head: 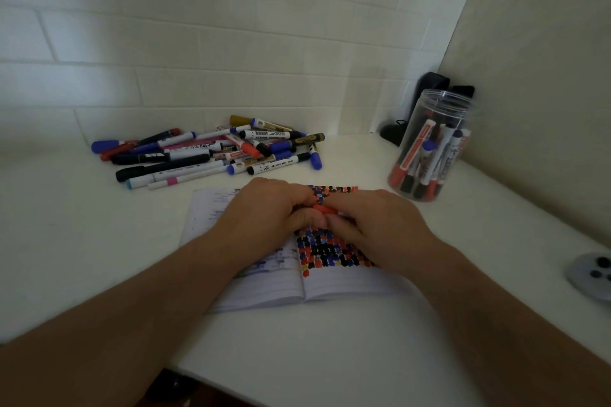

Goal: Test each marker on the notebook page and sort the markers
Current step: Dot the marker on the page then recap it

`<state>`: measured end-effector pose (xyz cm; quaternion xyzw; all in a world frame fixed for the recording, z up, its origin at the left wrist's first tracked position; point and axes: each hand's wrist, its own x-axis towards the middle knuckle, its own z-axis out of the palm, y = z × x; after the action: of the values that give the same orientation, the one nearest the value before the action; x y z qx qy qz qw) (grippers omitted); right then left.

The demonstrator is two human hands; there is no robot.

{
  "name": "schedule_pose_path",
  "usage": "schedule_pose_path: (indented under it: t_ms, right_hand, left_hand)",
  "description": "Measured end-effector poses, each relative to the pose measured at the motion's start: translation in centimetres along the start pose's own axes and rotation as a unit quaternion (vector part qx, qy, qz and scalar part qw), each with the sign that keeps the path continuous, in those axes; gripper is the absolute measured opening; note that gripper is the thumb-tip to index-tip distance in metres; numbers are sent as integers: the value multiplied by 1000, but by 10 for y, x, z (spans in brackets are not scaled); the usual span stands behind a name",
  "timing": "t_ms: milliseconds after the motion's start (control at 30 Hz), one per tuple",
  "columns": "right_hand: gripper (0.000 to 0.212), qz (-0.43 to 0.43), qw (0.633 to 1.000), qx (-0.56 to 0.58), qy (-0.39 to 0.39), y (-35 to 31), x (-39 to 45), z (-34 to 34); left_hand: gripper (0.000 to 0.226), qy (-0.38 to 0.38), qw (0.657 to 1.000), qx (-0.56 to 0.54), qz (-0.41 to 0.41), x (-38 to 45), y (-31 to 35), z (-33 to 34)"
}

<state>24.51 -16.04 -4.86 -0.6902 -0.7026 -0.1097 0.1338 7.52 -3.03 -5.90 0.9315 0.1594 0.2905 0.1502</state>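
Observation:
An open notebook (334,284) lies on the white desk, its right page filled with rows of red, blue, black and yellow test marks (325,249). Above the page, my left hand (267,211) and my right hand (373,225) meet, both closed around a red marker (322,209); only a short red piece shows between the fingers. A heap of several loose markers (211,150) lies behind the notebook to the left. At the right stands a clear plastic jar (429,145) holding several markers upright.
A white tiled wall closes the back and a plain wall the right. Dark objects (429,82) stand in the corner behind the jar. A grey controller (591,274) lies at the desk's right edge. The desk's front edge (231,383) runs below my forearms.

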Motion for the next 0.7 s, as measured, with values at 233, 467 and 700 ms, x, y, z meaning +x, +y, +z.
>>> schedule_pose_path:
  t_ms: [233,467,700]
  right_hand:
    - [46,-25,998,-57,31,2,-4,0]
    - [63,124,990,32,-53,-2,-2,-21]
    - [21,241,906,348,22,21,-24,-42]
  left_hand:
    - [52,-2,999,2,38,-1,-3,2]
    - [58,-21,1000,-1,6,-2,1,-1]
    - [45,6,997,38,-65,-6,-5,-3]
